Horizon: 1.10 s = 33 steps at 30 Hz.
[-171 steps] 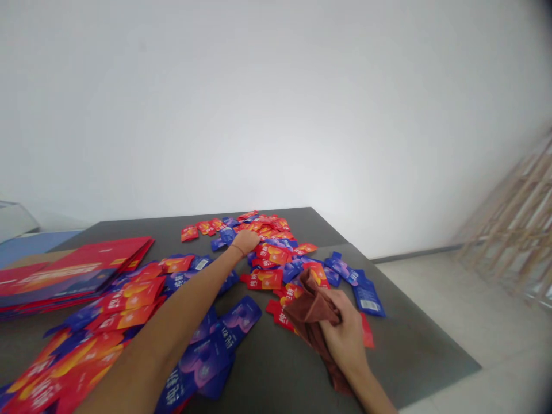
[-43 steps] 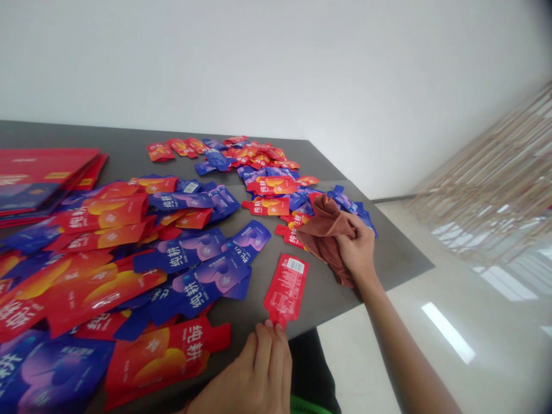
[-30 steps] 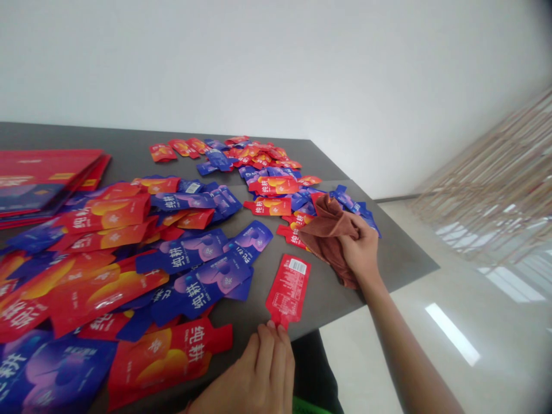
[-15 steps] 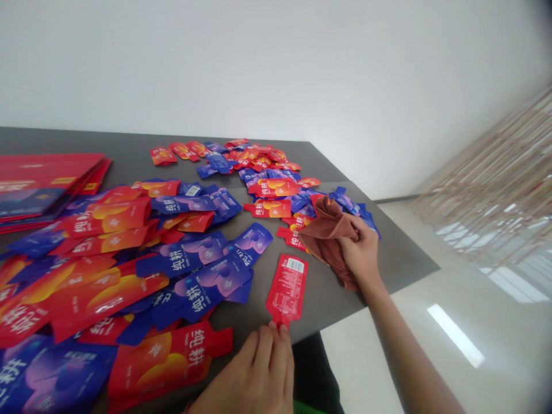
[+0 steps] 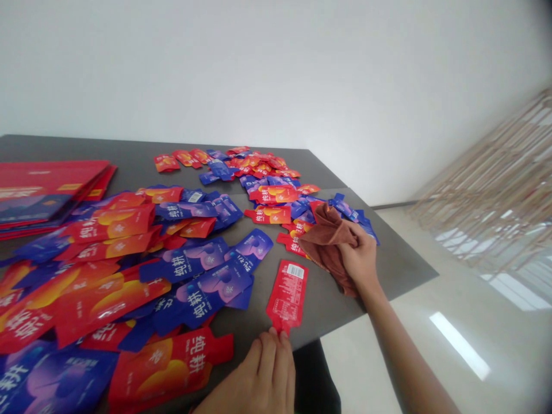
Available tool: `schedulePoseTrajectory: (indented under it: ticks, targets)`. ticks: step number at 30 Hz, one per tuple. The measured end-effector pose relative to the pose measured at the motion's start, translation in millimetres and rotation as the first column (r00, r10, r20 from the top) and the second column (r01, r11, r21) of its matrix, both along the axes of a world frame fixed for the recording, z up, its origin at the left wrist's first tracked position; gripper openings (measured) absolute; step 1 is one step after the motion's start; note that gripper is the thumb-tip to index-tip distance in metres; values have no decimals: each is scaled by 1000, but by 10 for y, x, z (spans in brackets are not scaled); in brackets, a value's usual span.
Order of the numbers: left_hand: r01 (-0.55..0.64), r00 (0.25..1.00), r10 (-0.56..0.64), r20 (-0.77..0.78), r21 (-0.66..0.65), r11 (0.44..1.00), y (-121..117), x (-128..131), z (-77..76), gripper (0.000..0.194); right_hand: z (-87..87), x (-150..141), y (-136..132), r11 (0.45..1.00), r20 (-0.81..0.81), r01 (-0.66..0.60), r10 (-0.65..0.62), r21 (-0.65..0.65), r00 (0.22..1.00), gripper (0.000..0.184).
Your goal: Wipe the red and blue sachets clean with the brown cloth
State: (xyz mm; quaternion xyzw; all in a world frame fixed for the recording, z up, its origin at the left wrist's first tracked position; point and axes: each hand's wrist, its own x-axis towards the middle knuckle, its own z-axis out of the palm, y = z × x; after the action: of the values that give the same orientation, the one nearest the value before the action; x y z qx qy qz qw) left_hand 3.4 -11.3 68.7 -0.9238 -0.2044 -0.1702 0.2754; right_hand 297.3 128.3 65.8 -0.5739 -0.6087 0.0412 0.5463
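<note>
Having come away from the far pile [image 5: 261, 168], the left hand [image 5: 261, 376] is now pressing its fingertips together on the narrow neck of a red pouch [image 5: 288, 292], which is lying barcode side up by the near edge of the counter [image 5: 323, 316]. The right hand [image 5: 361, 257] is clamping a bunched brown cloth [image 5: 330, 241], which is partly covering the pouches near the right edge. Leftward, a larger heap [image 5: 194, 299] of red and blue pouches is reaching the near edge.

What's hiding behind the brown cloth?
Blue pouches show beyond the brown cloth, and red pouches poke out at its left edge. The right hand holds the cloth; whatever it covers can't be seen.
</note>
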Motion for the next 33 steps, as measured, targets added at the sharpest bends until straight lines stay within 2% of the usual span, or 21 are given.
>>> schedulePoseTrajectory:
  ticks: [8, 13, 16, 18, 20, 22, 24, 26, 30, 33]
  targets:
    - [-4, 1000, 4, 1, 14, 1000, -23, -28, -2, 38, 3, 1, -6, 1000, 9, -3, 3, -1, 1000, 31]
    - [-12, 1000, 12, -12, -4, 1000, -23, -24, 0, 39, -28, 16, -1, 999, 5, 12, -12, 44, 1000, 28]
    - [-4, 1000, 4, 5, 18, 1000, -26, -12, -1, 39, 60, 26, -76, 988, 14, 30, -32, 153, 999, 24]
    - [-3, 1000, 3, 3, 26, 1000, -27, -3, -10, 39, 186, 13, -191, 967, 125, -54, 23, 249, 992, 27]
    - [-4, 1000, 4, -6, 24, 1000, -25, 9, -24, 39, 326, -38, -344, 939, 356, -234, 135, 251, 925, 38]
    - [4, 1000, -4, -2, 31, 1000, -20, 19, -37, 39, 428, -139, -499, 914, 605, -390, 249, 112, 756, 50]
    - [9, 1000, -10, 8, 34, 999, -19, 22, -49, 38, 465, -282, -623, 893, 741, -448, 327, -39, 586, 53]
    - [3, 1000, -3, 20, 32, 999, -21, 21, -60, 37, 453, -437, -705, 887, 777, -433, 384, -160, 499, 48]
    - [-3, 998, 1, 58, 36, 999, -32, 27, -76, 36, 458, -668, -819, 865, 774, -358, 484, -353, 407, 37]
    - [-14, 998, 12, 63, 21, 1000, -39, 43, -80, 33, 546, -755, -930, 764, 695, -374, 639, -525, 330, 27]
